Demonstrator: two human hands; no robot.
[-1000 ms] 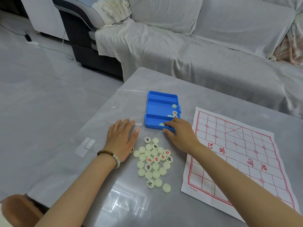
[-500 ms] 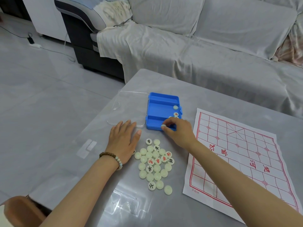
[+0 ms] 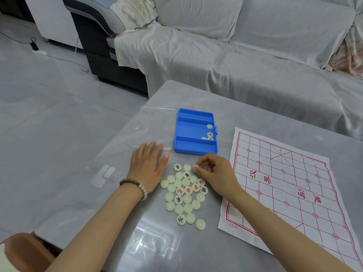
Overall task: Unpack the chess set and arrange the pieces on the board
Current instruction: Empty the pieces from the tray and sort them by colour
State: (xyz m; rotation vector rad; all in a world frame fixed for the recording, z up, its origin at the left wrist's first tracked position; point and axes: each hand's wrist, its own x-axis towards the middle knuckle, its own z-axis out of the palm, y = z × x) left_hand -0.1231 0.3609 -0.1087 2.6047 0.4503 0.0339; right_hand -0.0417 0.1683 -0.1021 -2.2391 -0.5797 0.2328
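Your right hand (image 3: 213, 173) pinches one piece (image 3: 195, 167) over the pile (image 3: 184, 193), left hand (image 3: 148, 167) flat and open on the table (image 3: 255, 118); drop it carelessly and pieces scatter.

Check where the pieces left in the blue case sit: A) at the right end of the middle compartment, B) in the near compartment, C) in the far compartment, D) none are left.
A: the few remaining pieces cluster at the right end of the middle compartment of the blue case, while its far and near compartments show none.
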